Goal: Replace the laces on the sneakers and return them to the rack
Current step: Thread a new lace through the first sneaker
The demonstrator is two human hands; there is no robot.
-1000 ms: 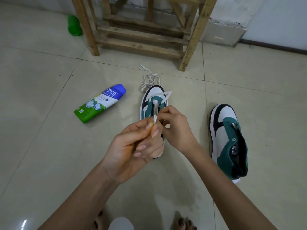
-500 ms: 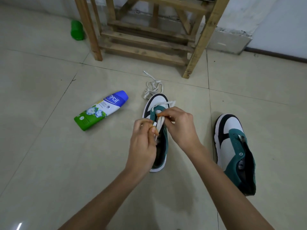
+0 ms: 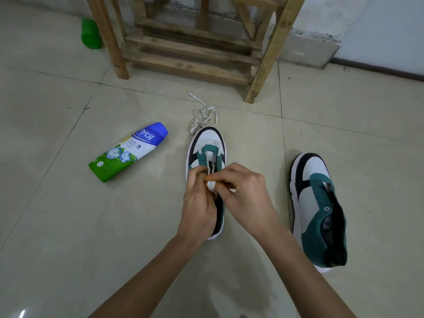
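left hand (image 3: pixel 199 203) and right hand (image 3: pixel 243 193) curled, pinching lace (image 3: pixel 211 185) over sneaker (image 3: pixel 207 138), middle eyelets hidden under hands, rack (image 3: pixel 270 53) top cut off

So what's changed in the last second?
The left hand, which had lifted the lace into the air, came down onto the sneaker. It and the right hand now pinch the lace over the eyelets. The other sneaker, loose lace, bottle and rack stayed put.
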